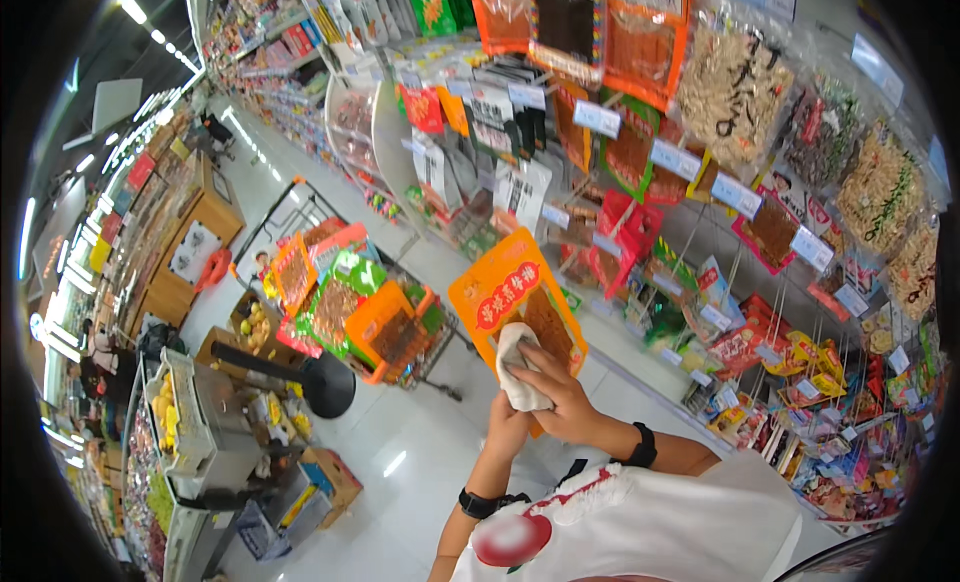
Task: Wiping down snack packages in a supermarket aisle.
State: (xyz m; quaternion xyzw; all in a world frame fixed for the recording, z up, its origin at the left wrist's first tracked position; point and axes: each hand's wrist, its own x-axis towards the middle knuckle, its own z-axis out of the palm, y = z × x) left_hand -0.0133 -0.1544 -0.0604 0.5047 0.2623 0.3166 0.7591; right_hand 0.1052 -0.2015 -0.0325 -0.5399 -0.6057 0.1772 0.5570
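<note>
An orange snack packet point(559, 319) with a clear window and printed writing is held up in front of my body. My left hand point(508, 424) grips its lower end. Against its front, my right hand point(559, 394) presses a folded off-white cloth point(525, 372), the fingers spread over the fabric. The cloth hides part of the packet's window and lower left edge. Beyond the packet, to the left, stands a shopping cart point(381, 373) heaped with flat snack packets point(341, 297) in orange, green and red.
Hanging snack packets point(630, 147) with price tags fill the shelf rack point(739, 267) on the right. A black round post base point(330, 387), cardboard boxes point(337, 477) and a produce stand point(232, 432) are on the left. Tiled floor point(405, 462) lies between.
</note>
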